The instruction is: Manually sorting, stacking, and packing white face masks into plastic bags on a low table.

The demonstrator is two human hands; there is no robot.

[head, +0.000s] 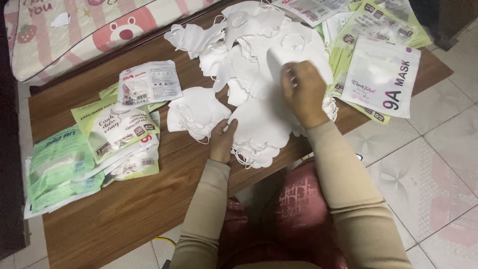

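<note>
A big heap of white face masks [249,45] covers the far middle of a low wooden table [124,209]. My right hand [303,92] reaches into the heap and pinches one white mask [294,60] between its fingers. My left hand [222,141] rests at the near edge of a small stack of white masks [259,127], its fingertips touching the stack. Another small pile of folded masks [196,113] lies just left of that hand.
Filled green and white mask packets [107,127] are piled at the table's left. Empty white and green pouches [381,74] lie at the right end. A pink patterned cushion [74,35] sits behind the table. Tiled floor [428,164] lies to the right.
</note>
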